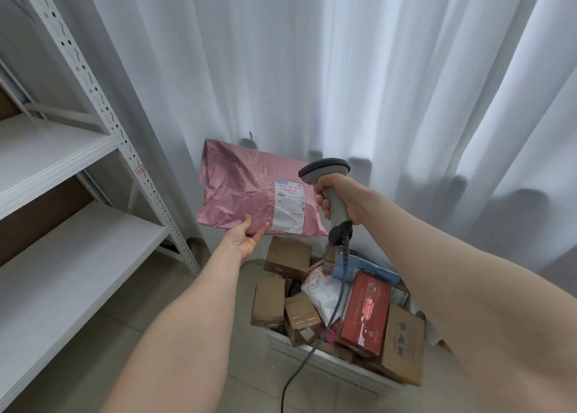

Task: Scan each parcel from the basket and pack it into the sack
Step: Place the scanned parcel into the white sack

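Where the grey cable (299,366) rises from the bottom edge, it crosses the white rim of the basket (281,342), which sits on the tiled floor heaped with parcels. Among them are taped brown cartons, a red box (365,312) printed with a building and script too blurred to read, and a brown carton (402,344) with blue Chinese characters I cannot make out. A white mailer (321,291) with a red cartoon figure and a blue mailer (365,269) lie there too.

Above the basket, the left hand (246,241) pinches the lower edge of the pink parcel (246,191). Its thumb and one finger lie on the front and the rest are hidden behind. The parcel is held up in the air, well clear of the heap.

Just right of it, the right hand (337,194) has its fingers wrapped round the handle of the grey scanner (327,175), whose head points at the white shipping label (288,206). A red line of light lies across the label's top; a barcode runs down its right edge, and the print is too small to read.

White metal shelving (62,150) stands at left, with a small red-marked tag (140,169) on its upright. A white curtain (312,53) hangs behind.
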A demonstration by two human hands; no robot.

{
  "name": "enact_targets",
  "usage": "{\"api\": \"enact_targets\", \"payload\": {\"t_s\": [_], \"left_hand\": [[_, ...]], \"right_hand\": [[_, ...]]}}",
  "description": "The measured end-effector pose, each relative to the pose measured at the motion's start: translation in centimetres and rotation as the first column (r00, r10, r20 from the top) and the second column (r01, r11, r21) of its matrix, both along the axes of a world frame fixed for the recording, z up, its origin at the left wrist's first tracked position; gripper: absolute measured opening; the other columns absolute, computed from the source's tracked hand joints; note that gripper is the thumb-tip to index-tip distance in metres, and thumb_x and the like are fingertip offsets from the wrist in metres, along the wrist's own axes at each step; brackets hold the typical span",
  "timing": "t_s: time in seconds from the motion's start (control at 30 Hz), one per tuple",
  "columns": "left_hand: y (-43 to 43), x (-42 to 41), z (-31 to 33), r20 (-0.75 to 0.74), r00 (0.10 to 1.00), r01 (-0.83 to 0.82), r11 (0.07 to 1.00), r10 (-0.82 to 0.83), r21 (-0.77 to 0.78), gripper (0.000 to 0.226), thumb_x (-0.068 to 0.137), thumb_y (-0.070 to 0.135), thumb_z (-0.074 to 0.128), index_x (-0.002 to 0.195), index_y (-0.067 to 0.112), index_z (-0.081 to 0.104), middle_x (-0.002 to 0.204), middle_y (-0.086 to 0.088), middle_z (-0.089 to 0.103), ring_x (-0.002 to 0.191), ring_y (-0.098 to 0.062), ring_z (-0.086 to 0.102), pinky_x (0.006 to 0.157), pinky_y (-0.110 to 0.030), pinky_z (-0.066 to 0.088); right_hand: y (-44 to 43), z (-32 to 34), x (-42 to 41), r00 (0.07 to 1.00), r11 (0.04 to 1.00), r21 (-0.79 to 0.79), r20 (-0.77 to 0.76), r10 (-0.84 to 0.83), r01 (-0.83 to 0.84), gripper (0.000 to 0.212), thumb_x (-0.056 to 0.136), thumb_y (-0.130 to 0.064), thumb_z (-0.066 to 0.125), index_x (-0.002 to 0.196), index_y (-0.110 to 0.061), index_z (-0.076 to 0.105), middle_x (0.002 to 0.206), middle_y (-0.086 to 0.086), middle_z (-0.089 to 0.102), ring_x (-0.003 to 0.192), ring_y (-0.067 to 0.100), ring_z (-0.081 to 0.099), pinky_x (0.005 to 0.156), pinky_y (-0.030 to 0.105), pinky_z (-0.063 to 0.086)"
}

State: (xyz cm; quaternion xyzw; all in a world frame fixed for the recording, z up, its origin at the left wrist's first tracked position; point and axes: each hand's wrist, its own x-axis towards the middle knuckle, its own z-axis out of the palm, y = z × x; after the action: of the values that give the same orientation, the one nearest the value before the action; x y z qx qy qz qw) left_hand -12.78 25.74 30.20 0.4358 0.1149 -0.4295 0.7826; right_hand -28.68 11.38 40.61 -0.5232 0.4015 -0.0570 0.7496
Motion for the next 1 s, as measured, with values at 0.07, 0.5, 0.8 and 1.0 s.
{"api": "enact_targets", "payload": {"t_s": [0.07, 0.5, 0.8, 1.0], "left_hand": [[0.2, 0.3, -0.2, 0.008, 1.0, 0.003, 1.0, -0.003, 0.001, 0.006, 0.099, 0.006, 0.045, 0.096, 0.003, 0.049, 0.139, -0.022, 0.046, 0.126, -0.038, 0.048, 0.074, -0.039, 0.057], [1.5, 0.7, -0.1, 0.016, 1.0, -0.001, 1.0, 0.001, 0.003, 0.017, 0.099, 0.006, 0.045, 0.116, 0.005, 0.046, 0.139, -0.022, 0.046, 0.125, -0.038, 0.049, 0.095, -0.042, 0.05], [2.1, 0.7, -0.3, 0.021, 1.0, 0.008, 1.0, -0.008, 0.007, 0.011, 0.099, 0.007, 0.045, 0.11, 0.004, 0.047, 0.139, -0.021, 0.046, 0.125, -0.037, 0.049, 0.099, -0.046, 0.045], [2.6, 0.6, -0.1, 0.016, 1.0, 0.003, 1.0, -0.003, -0.014, 0.015, 0.098, 0.006, 0.047, 0.113, 0.005, 0.046, 0.137, -0.021, 0.048, 0.122, -0.037, 0.051, 0.077, -0.042, 0.058]], "right_hand": [[0.2, 0.0, 0.2, 1.0, 1.0, -0.004, 0.002, -0.005, 0.005, 0.001, 0.085, -0.009, 0.053, 0.084, -0.009, 0.052, 0.057, 0.004, 0.055, 0.04, 0.009, 0.045, 0.042, 0.017, 0.043], [1.3, 0.4, 0.4, 1.0, 1.0, 0.012, -0.02, 0.013, -0.013, 0.008, 0.084, -0.01, 0.055, 0.091, -0.007, 0.053, 0.056, 0.004, 0.056, 0.04, 0.009, 0.046, 0.043, 0.018, 0.044], [2.0, 0.8, 0.5, 1.0, 1.0, -0.013, -0.029, 0.0, -0.001, 0.004, 0.083, -0.01, 0.055, 0.087, -0.009, 0.053, 0.055, 0.003, 0.054, 0.039, 0.01, 0.045, 0.043, 0.017, 0.043], [2.6, 0.8, 0.6, 1.0, 1.0, -0.002, -0.02, 0.014, -0.015, 0.004, 0.083, -0.01, 0.055, 0.084, -0.008, 0.052, 0.053, 0.003, 0.054, 0.038, 0.01, 0.046, 0.043, 0.018, 0.044]]}}
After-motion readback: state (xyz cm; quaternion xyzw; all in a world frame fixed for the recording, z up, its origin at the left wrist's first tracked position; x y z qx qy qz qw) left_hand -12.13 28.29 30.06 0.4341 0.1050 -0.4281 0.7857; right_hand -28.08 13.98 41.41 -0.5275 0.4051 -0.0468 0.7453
